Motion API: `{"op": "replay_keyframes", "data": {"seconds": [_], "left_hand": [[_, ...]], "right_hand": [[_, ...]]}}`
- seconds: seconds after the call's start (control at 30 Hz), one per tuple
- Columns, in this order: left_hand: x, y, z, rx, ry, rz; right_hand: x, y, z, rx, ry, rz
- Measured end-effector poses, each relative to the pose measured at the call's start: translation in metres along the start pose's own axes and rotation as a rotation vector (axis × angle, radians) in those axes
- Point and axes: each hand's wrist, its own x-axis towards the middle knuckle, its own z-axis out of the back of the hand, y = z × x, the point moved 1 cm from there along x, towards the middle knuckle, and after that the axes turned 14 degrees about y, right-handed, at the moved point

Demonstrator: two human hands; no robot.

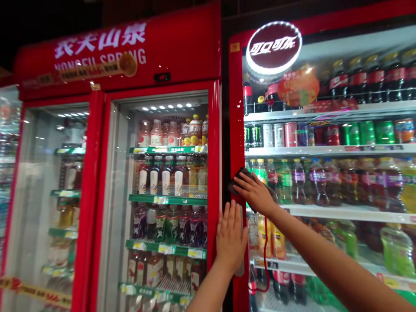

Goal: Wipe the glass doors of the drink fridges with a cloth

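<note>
My right hand point(255, 190) presses a dark cloth point(241, 177) against the red door frame point(238, 143) of the right-hand drinks fridge. Its fingers are stretched over the cloth, and part of the cloth sticks out beyond the fingertips. Lower down, my left hand point(231, 242) lies with straight fingers along the edge of the same frame, partly covering a long grey door handle point(240, 260). Nothing shows in the left hand; its palm is hidden. Behind the glass by my right hand stand several drink bottles point(284, 182).
On the left is another red fridge point(182, 47) with glass doors and shelves of bottles. A dark gap separates the two fridges. A lit round sign point(274, 47) is at the right fridge's top. A red cord point(266, 260) hangs below my right hand.
</note>
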Motion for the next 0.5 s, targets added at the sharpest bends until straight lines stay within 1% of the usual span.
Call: {"op": "replay_keyframes", "data": {"seconds": [0.07, 0.17, 0.23, 0.37, 0.43, 0.5], "left_hand": [[0.016, 0.004, -0.001, 0.009, 0.008, -0.043], [0.048, 0.012, 0.001, 0.02, 0.018, -0.095], [0.075, 0.017, 0.006, 0.027, 0.019, -0.103], [0.132, 0.024, 0.018, 0.036, 0.001, -0.079], [0.156, 0.028, 0.022, 0.047, -0.019, -0.076], [0.174, 0.031, 0.024, 0.061, -0.047, -0.085]], "right_hand": [[0.011, -0.014, 0.003, -0.049, 0.048, 0.026], [0.044, -0.046, 0.018, -0.085, 0.011, -0.064], [0.078, -0.073, 0.035, -0.087, -0.013, -0.12], [0.156, -0.126, 0.072, -0.068, -0.012, -0.17], [0.189, -0.145, 0.087, -0.055, -0.019, -0.196], [0.215, -0.156, 0.095, -0.03, -0.046, -0.243]]}}
